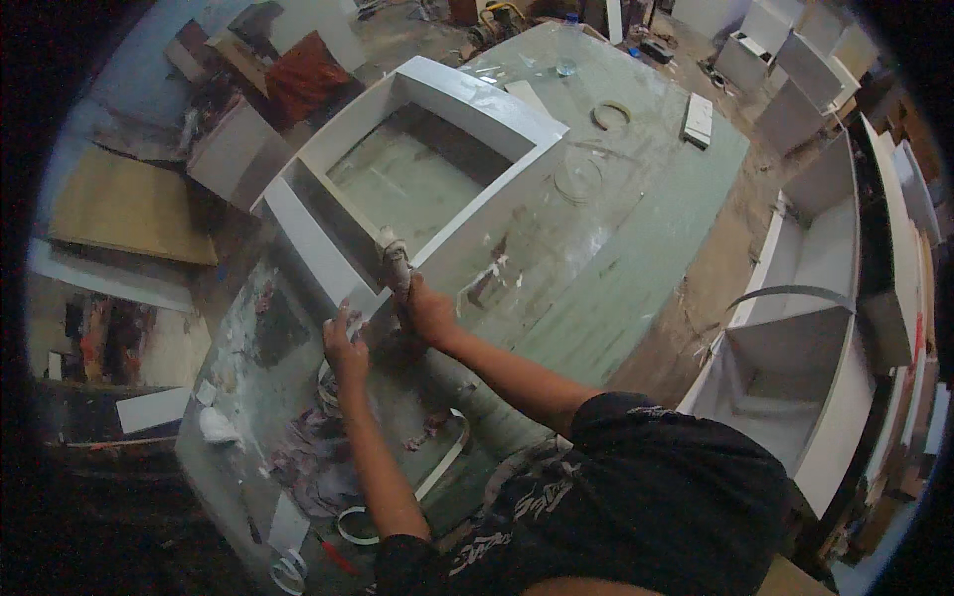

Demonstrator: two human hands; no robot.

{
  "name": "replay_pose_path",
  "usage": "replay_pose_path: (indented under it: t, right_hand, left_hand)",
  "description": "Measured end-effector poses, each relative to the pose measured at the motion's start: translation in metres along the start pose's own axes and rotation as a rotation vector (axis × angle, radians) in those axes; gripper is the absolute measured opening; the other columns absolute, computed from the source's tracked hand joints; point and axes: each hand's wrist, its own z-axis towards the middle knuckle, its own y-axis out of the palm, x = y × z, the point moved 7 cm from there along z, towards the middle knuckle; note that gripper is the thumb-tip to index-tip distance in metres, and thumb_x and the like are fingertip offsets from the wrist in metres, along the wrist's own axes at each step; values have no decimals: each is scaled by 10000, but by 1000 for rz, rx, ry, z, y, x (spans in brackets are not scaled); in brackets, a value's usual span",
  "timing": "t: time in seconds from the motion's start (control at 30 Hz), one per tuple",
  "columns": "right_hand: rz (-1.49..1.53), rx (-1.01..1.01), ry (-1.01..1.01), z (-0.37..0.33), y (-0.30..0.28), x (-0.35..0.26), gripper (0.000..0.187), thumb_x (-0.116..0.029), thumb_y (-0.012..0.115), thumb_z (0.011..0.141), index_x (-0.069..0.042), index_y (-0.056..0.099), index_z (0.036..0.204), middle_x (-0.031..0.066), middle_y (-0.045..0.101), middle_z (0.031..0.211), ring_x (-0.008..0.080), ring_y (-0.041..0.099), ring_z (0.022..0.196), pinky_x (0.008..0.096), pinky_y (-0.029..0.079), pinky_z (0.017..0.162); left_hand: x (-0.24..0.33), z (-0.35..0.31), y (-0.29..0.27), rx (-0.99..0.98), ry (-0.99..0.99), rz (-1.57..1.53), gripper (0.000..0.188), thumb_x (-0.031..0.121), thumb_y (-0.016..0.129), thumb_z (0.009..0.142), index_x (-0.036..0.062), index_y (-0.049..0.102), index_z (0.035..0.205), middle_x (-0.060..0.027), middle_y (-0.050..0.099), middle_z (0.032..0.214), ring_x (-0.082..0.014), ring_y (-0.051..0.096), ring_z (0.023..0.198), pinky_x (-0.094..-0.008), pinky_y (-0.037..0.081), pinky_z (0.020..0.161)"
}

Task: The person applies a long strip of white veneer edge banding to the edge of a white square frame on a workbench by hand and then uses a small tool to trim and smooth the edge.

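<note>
A white open box frame point(482, 96) with a crosspiece lies on the pale green table point(586, 288). At its near corner is my left hand point(346, 350), fingers stretched out and apart against the outer side of the frame. My right hand point(433, 313), just right of that corner, is closed around a tool with a pale, wrapped-looking end point(394, 256). That end sits over the near edge of the frame; my fist hides the rest of the tool.
Near my left forearm lie a crumpled cloth point(316, 462), a curled white edging strip point(445, 462) and a red-handled tool point(338, 558). A tape ring point(610, 115) and a white block point(699, 120) rest on the table's far part. White cabinet carcasses point(785, 328) stand on the right.
</note>
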Motion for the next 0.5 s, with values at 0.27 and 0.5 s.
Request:
replay_pose_path:
  t: [0.27, 0.5]
  right_hand:
    - [27, 73, 43, 11, -43, 6, 577, -391, 638, 850, 32, 433, 1184, 221, 641, 765, 446, 630, 637, 540, 486, 543]
    - [-56, 4, 76, 18, -54, 21, 672, -355, 670, 833, 36, 333, 1263, 228, 643, 809, 450, 636, 664, 546, 495, 571]
  left_hand:
    - [2, -2, 5, 23, -25, -10, 570, -3, 704, 784, 155, 560, 1312, -106, 669, 972, -265, 629, 937, -401, 478, 829]
    - [4, -5, 8, 127, 43, -98, 529, 53, 724, 810, 95, 547, 1307, -132, 655, 1066, -265, 632, 949, -392, 483, 862]
